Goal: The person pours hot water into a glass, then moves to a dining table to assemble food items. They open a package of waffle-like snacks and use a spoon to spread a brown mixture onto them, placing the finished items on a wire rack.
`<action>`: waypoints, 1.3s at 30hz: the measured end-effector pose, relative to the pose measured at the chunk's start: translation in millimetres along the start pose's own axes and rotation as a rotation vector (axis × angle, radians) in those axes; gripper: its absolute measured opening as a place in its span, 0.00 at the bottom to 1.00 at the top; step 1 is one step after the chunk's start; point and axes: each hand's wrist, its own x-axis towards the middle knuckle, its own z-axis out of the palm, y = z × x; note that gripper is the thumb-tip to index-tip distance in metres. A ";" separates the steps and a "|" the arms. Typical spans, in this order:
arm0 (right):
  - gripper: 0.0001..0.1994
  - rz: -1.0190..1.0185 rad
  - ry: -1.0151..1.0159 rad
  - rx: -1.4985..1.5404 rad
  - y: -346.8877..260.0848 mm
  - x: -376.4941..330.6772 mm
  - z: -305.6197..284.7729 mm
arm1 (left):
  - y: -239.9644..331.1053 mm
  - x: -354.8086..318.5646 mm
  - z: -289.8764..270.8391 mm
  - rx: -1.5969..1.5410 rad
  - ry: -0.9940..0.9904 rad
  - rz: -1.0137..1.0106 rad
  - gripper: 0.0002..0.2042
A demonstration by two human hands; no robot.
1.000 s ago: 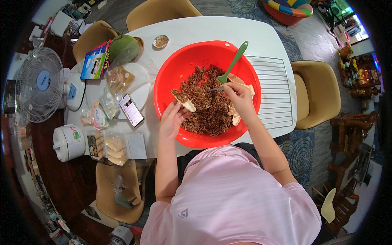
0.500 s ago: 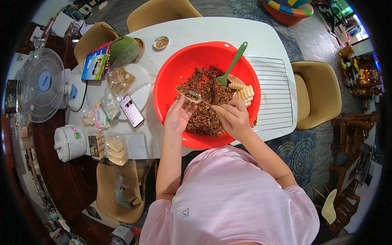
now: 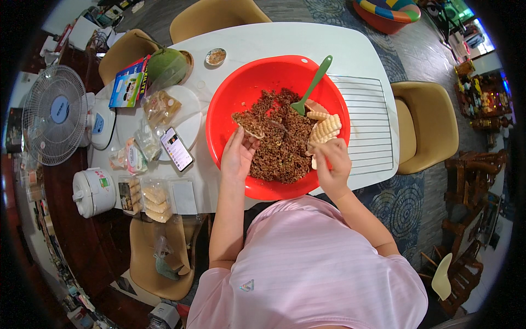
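In my left hand [image 3: 238, 153], raised over the left side of the big red basin [image 3: 230, 82], fingers pinch a pale wafer-like shell [image 3: 253, 133] topped with brown crumbly mixture. My right hand [image 3: 333, 164] is closed over the basin's right side, apparently round a spoon handle. The spoon [image 3: 278, 126] blends into the brown mixture [image 3: 285, 159] below it, so its outline is hard to follow. Just beyond that hand, ridged pale shells [image 3: 327, 129] are stacked against the basin wall. A green spatula [image 3: 315, 82] leans in the basin, blade in the mixture.
A wire rack [image 3: 372, 126] lies right of the basin on the white table [image 3: 307, 35]. To the left are a phone [image 3: 176, 149], packs of pale shells [image 3: 156, 202], a white plate [image 3: 190, 112], a green coconut [image 3: 166, 67] and a fan [image 3: 57, 115]. A small dish [image 3: 215, 57] stands behind.
My right hand has drawn away from the left one, to the right and slightly nearer me, toward the stacked shells. The spoon has left the held shell. My left hand stays nearly in place.
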 end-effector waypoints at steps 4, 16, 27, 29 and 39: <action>0.06 0.380 0.066 0.380 -4.5 8.6 9.1 | -7.7 -6.7 7.2 0.095 0.045 0.071 0.09; 0.09 0.985 -0.068 1.043 59.8 15.9 17.7 | -6.4 -22.3 15.9 -0.012 -0.152 -0.009 0.13; 0.07 1.045 -0.106 1.112 65.0 15.5 21.1 | -3.5 -31.4 24.1 -0.009 -0.236 -0.104 0.15; 0.07 1.026 -0.087 1.114 69.4 16.9 22.2 | -3.8 -31.2 24.9 0.010 -0.242 -0.102 0.16; 0.06 0.608 -0.021 0.558 12.2 45.4 11.0 | -11.4 -28.8 32.0 0.422 -0.065 0.037 0.17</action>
